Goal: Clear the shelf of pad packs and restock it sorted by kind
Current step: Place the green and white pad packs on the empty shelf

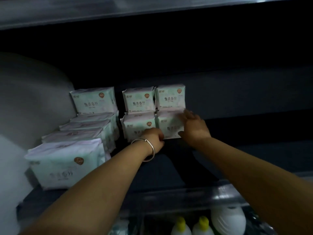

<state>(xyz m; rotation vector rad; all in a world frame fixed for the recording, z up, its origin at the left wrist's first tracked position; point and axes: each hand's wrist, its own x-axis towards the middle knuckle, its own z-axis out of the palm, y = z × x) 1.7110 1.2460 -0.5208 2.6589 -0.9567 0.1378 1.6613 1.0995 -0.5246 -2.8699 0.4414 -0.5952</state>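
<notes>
— What do the pad packs say?

— Pale green-and-pink wrappers with big Chinese characters, roughly 甄选蚕丝, a small brand mark at the top left too blurred to read, and a round orange badge at the top right. All look like one kind.

— Where are they on the shelf (237, 102)?

— A row runs from the front-left pack (64, 164) along the left edge to the back, with one pack (94, 100) on top at the rear. Near the middle of the back stand two stacks of two, touching.

— And the hands?

— The right hand (193, 127) grips the lower right pack (169, 123), fingers spread along its right side, thumb at the bottom corner. The left hand (155, 137), a silver bangle (149, 150) at the wrist, is curled at the bottom edge between that pack and the lower left pack (138, 127); I cannot tell whether it is holding either one.

— Anything else?

— White bottles with yellow caps (191, 225) on the tier below.
</notes>
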